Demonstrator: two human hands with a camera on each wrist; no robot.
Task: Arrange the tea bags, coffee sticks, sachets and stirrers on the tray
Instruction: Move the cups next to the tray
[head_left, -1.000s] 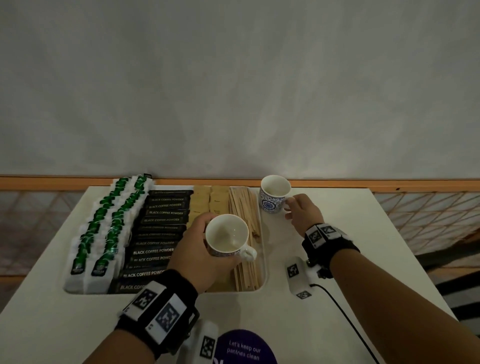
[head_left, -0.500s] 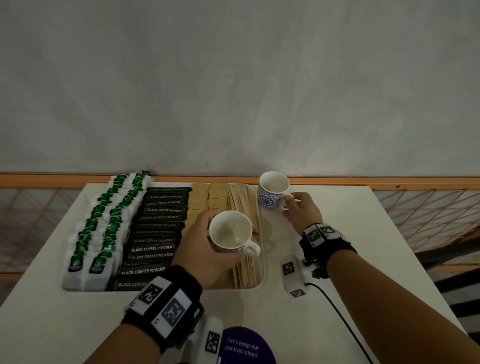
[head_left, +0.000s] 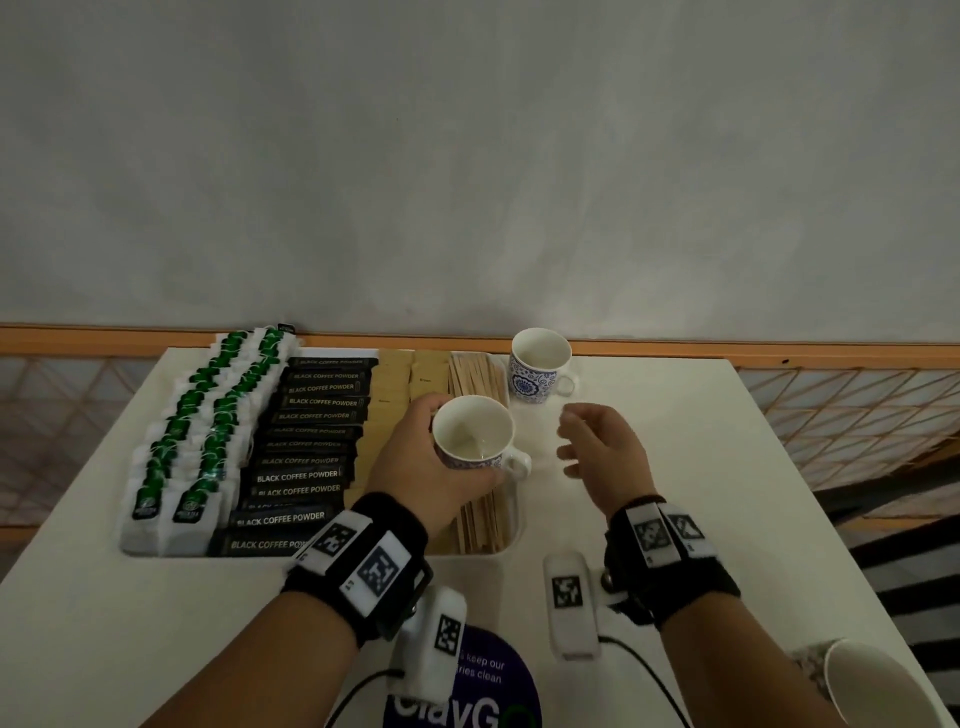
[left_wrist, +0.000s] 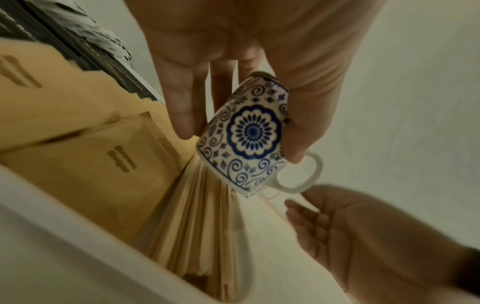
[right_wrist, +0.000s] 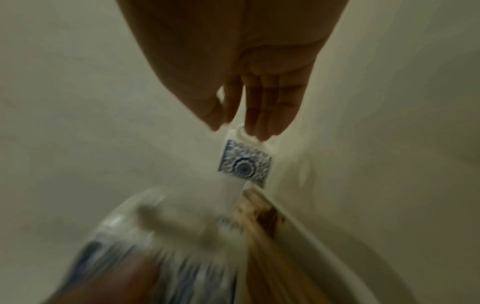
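While the left hand (head_left: 415, 467) fingers wrap one cup (head_left: 471, 434), a second cup (head_left: 537, 366) stands apart, right hand (head_left: 605, 457) fingers loosely spread.

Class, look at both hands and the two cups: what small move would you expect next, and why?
Probably the left hand sets the held cup on the bare table beside the standing cup: it hangs over the stirrers on a full tray, while the right hand waits open beside its handle.

Your left hand (left_wrist: 233, 51) grips the patterned cup (left_wrist: 246, 135) over the stirrers (left_wrist: 197, 222); right hand (left_wrist: 363, 236) hovers slack-fingered near its handle.
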